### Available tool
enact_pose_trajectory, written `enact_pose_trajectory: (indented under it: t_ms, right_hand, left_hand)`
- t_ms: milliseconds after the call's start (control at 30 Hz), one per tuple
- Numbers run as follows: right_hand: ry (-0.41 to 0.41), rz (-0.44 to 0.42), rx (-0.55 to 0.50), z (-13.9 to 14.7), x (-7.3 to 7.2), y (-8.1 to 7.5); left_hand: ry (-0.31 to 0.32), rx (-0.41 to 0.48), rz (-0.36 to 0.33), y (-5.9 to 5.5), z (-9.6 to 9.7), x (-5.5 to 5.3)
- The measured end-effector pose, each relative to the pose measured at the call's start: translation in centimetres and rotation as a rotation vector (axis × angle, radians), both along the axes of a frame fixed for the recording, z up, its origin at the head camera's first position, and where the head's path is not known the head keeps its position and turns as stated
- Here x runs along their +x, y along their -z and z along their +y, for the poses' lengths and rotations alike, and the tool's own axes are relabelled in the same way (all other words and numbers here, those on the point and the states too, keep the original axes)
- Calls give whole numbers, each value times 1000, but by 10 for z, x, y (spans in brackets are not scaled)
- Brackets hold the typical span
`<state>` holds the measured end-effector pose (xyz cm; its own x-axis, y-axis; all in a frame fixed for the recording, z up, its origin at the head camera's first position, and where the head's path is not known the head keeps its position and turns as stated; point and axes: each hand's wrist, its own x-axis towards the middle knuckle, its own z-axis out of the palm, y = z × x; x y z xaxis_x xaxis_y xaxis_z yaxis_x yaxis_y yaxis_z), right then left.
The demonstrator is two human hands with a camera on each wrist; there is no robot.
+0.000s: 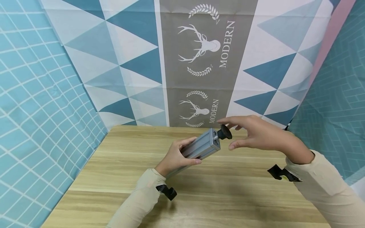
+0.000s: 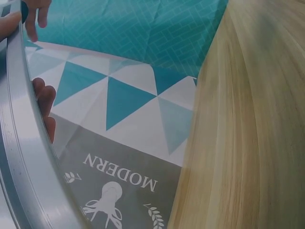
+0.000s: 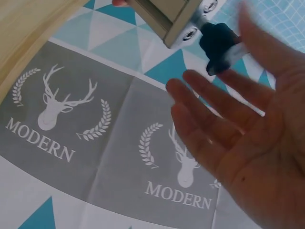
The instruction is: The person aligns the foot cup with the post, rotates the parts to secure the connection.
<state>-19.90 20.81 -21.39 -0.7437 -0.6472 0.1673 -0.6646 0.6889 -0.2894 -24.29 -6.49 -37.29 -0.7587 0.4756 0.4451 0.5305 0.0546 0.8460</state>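
Observation:
A long grey metal bar (image 1: 203,145), rectangular with grooved sides, slants up to the right above the table. At its upper end, a short shaft carries a black flared knob (image 1: 224,132). My left hand (image 1: 178,156) grips the bar around its middle, thumb on the near side and fingers on the far side. Around the knob, my right hand (image 1: 255,134) is spread with thumb and fingers apart; no grip on the knob shows. In the right wrist view the knob (image 3: 217,45) lies beyond the open palm, and screws show on the bar's end face.
The wooden table (image 1: 119,177) lies under both hands. Behind it hangs a patterned cloth (image 1: 134,63) with triangles and deer prints. Blue tiled cloth (image 1: 34,95) covers the left side, and teal cloth (image 1: 333,95) the right. Each sleeve carries a small black mount (image 1: 166,191).

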Motion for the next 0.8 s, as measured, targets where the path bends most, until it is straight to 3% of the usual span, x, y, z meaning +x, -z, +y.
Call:
enact_pose_trajectory:
  t_ms: [167, 333, 467, 633, 800]
  right_hand:
    - [-65, 63, 11, 2, 0, -2]
    - [-94, 115, -23, 2, 0, 0]
    - [-32, 85, -70, -2, 0, 5]
    - [95, 56, -109, -7, 1, 11]
    - [100, 51, -78, -4, 3, 9]
  left_hand:
    - [15, 14, 32, 1, 0, -1]
    - [9, -6, -7, -6, 0, 3]
    - [-3, -7, -41, -4, -1, 1]
    - [-2, -1, -34, -1, -1, -1]
    - [-2, -22, -36, -7, -1, 3]
